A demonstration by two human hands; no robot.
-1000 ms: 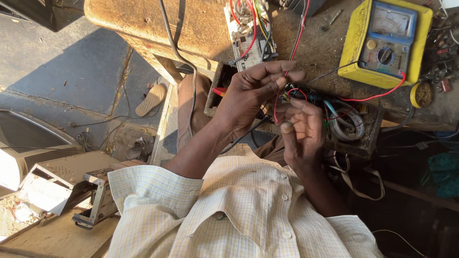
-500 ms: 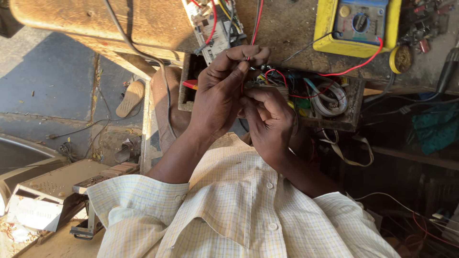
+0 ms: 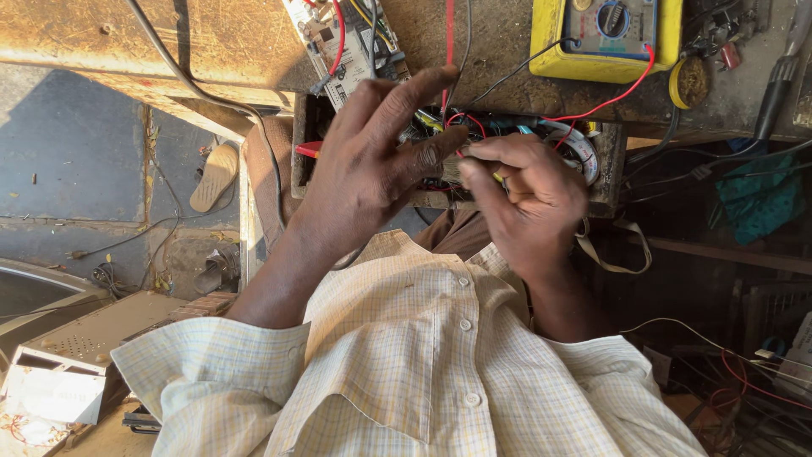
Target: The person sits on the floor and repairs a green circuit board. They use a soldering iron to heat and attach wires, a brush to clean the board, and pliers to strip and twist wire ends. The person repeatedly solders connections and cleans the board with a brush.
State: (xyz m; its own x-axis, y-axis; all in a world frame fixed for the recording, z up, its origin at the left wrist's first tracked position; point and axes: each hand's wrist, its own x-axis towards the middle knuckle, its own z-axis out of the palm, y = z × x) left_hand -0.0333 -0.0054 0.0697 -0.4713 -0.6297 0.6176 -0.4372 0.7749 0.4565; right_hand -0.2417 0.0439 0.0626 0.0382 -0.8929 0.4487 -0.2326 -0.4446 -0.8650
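My left hand (image 3: 364, 173) and my right hand (image 3: 529, 195) meet over an open wooden box (image 3: 605, 173) full of tangled wires. My right hand's fingers are curled and pinch a thin wire end (image 3: 463, 155) with a bit of yellow below it. My left thumb presses on that same wire end while the other left fingers spread upward. A red wire (image 3: 448, 51) runs from the bench down behind my left fingers. What lies between the fingertips is mostly hidden.
A yellow multimeter (image 3: 605, 38) with a red lead (image 3: 609, 101) lies on the worn bench (image 3: 169, 42). A circuit board (image 3: 338, 38) sits left of it, a small spool (image 3: 692, 80) to its right. A sandal (image 3: 211, 178) lies on the floor, a grey case (image 3: 76, 355) at lower left.
The view has drifted, so the bench and meter sit higher in the frame. My hands stay together at the box; my left fingers have spread wider above the pinched wire.
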